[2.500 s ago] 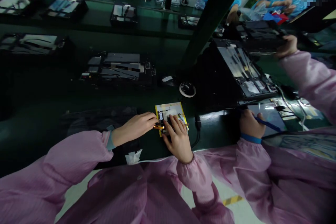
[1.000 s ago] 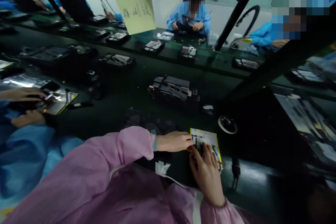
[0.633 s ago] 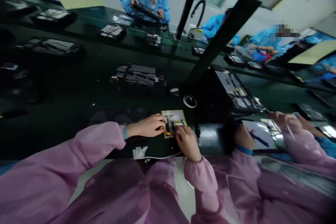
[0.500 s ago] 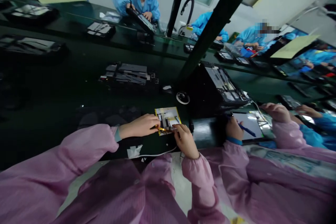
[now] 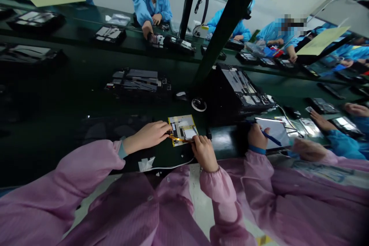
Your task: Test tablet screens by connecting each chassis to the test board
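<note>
In front of me lies a flat rectangular panel [image 5: 180, 120] with yellow edges and pale and dark parts on its face. Across its near side runs an orange ribbon cable [image 5: 178, 138], stretched between my two hands. My left hand [image 5: 150, 134] pinches the cable's left end beside the panel's left edge. At the near right corner my right hand [image 5: 205, 152] has its fingers closed on the other end; the fingertips are partly hidden.
Crumpled white paper [image 5: 146, 164] and a white cord [image 5: 170, 167] lie near my body. Stacked device parts [image 5: 138, 80] and a taller stack [image 5: 242, 88] stand beyond, near a tape roll [image 5: 198, 104]. At right, a co-worker's hand [image 5: 258, 137] holds a blue pen [image 5: 271, 137].
My hands have drawn slightly apart, and more of the orange cable shows between them. Across the bench, a co-worker has lowered a device onto the table. The neighbour's other hand has moved nearer their body.
</note>
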The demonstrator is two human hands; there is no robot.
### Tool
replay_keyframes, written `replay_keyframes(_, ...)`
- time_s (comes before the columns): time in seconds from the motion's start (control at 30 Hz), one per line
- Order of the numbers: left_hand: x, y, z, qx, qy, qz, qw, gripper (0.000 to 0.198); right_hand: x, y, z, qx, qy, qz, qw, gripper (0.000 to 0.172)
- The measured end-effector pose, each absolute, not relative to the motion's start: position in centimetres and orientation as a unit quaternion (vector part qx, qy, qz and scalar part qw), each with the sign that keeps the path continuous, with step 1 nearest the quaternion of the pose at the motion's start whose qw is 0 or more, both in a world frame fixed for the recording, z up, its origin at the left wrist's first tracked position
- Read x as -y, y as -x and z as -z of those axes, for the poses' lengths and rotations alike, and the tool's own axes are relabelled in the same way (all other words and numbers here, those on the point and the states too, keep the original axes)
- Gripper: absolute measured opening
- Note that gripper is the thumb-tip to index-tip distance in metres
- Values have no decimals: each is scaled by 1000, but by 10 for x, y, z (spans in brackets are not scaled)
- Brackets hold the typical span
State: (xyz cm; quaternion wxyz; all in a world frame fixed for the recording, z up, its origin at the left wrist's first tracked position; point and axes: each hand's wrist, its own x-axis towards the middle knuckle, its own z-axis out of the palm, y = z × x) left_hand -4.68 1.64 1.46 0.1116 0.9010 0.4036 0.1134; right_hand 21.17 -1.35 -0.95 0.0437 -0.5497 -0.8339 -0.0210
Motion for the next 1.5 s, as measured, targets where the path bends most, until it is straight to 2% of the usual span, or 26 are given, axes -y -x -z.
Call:
replay_keyframes(0.13, -8, 48, -7, -394, -916, -73, 22, 14, 11, -215, 8, 830, 549, -64, 67, 17)
replay_keyframes(0.27, -8, 48, -8, -426, -896, -116, 49, 18, 9, -227, 2, 782, 484, -355, 169, 25)
replay_keyframes(0.33, -11, 50, -15, -449, -863, -185, 139, 16, 6, -231, 0, 724, 436, -491, 210, 23)
replay_keyframes(0.4, -14, 52, -24, -437, -817, -244, 288, 15, 2, -230, 0, 660, 406, -581, 252, 28)
replay_keyframes(0.47, -17, 55, -32, -389, -768, -269, 431, 22, -3, -223, 2, 606, 383, -633, 291, 29)
replay_keyframes(0.53, -18, 57, -36, -363, -740, -277, 493, 26, -8, -211, 3, 575, 360, -662, 319, 32)
replay_keyframes(0.63, -18, 57, -36, -380, -737, -294, 476, 24, -15, -190, 1, 582, 331, -660, 341, 36)
replay_keyframes(0.77, -13, 53, -36, -411, -722, -329, 449, 20, -20, -169, -7, 674, 354, -527, 378, 37)
replay_keyframes(1.03, -1, 52, -38, -451, -790, -294, 293, 16, -15, -150, -11, 760, 412, -398, 308, 15)
replay_keyframes(1.27, 0, 52, -21, -436, -849, -250, 162, 14, -10, -145, -11, 817, 382, -309, 302, 20)
replay_keyframes(1.5, 1, 50, -19, -435, -847, -251, 172, 12, -8, -143, -4, 811, 377, -309, 324, 17)
